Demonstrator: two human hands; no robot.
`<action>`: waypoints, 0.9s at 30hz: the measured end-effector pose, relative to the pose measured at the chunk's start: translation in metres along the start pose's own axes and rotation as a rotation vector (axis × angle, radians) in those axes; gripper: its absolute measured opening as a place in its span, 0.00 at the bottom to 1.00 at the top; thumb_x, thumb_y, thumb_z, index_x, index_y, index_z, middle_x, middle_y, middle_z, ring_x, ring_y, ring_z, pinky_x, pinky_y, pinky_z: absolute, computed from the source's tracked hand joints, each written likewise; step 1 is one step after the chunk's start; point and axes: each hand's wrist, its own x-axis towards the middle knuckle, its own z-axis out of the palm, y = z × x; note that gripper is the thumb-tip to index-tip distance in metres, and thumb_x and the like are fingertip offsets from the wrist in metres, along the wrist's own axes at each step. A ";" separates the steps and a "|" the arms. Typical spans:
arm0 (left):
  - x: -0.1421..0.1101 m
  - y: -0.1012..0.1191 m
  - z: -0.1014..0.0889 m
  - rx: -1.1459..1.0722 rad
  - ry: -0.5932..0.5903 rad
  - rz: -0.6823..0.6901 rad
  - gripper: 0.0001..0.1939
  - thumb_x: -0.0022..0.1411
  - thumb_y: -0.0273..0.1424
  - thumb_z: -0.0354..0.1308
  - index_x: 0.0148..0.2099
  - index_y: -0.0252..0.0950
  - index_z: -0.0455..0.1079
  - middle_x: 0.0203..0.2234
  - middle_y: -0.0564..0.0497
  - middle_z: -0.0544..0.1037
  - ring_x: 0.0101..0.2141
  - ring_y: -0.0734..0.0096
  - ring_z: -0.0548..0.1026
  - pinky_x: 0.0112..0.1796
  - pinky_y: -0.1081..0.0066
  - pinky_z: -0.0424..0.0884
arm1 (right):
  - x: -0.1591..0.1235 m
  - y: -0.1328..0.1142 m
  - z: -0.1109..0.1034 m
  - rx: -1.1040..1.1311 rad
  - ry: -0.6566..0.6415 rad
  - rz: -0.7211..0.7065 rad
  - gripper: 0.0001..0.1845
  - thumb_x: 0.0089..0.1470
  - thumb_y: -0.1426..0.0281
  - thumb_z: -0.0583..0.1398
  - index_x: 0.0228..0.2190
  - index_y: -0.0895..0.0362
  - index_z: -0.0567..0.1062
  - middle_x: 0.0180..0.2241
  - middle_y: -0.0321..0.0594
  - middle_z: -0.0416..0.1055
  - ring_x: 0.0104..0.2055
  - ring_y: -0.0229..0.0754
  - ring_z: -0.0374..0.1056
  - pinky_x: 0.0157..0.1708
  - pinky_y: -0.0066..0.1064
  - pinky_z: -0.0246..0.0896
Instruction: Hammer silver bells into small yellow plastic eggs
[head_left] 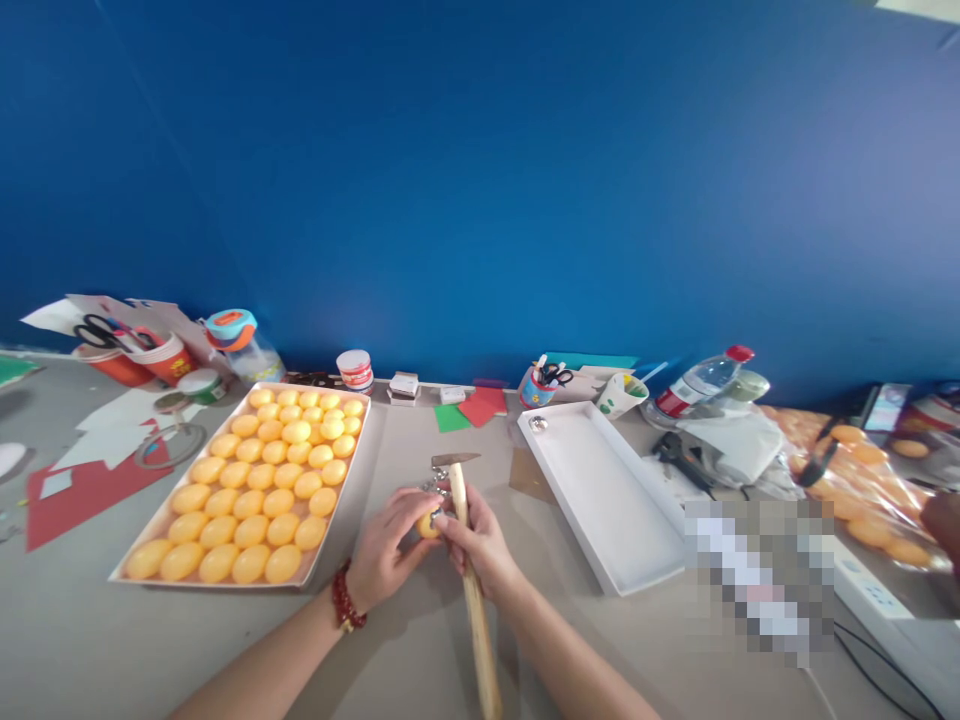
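Note:
Near the middle of the table, my left hand (390,535) is closed on an orange ping-pong ball (426,526). A hammer (477,625) with a pale wooden handle and dark metal head leans through my right hand (480,550), its head pointing away from me. The right thumb and fingertips also meet the ball, where a small dark or metal bit shows that I cannot make out. Just beyond my fingers lie small shiny metal pieces (435,482), partly hidden by the hand and hammer.
On the left, a shallow box (120,572) holds rows of orange balls. A white tray (611,510) with a small silvery piece (538,424) lies on the right. Cups, a bottle (701,388), coloured paper (480,405) and a bag of balls (870,500) stand around. A blue wall rises behind.

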 end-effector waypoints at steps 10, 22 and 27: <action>0.001 0.007 -0.002 -0.021 0.025 -0.093 0.21 0.65 0.28 0.56 0.59 0.39 0.61 0.49 0.42 0.74 0.52 0.57 0.70 0.51 0.54 0.70 | 0.000 -0.002 0.001 -0.009 0.013 0.017 0.28 0.46 0.60 0.70 0.47 0.55 0.69 0.32 0.33 0.71 0.12 0.24 0.54 0.07 0.17 0.50; 0.001 0.005 -0.001 0.000 0.044 -0.039 0.23 0.65 0.26 0.54 0.61 0.39 0.59 0.50 0.42 0.74 0.52 0.57 0.71 0.51 0.55 0.71 | 0.000 0.000 0.003 0.078 -0.034 0.051 0.26 0.51 0.58 0.67 0.47 0.57 0.69 0.17 0.25 0.63 0.11 0.26 0.49 0.09 0.17 0.49; 0.000 0.005 -0.001 -0.006 0.051 -0.054 0.23 0.65 0.26 0.54 0.62 0.39 0.59 0.50 0.42 0.73 0.52 0.57 0.71 0.52 0.55 0.71 | 0.001 -0.001 0.001 0.119 -0.024 0.079 0.28 0.46 0.61 0.70 0.46 0.56 0.70 0.25 0.29 0.68 0.12 0.24 0.50 0.09 0.17 0.46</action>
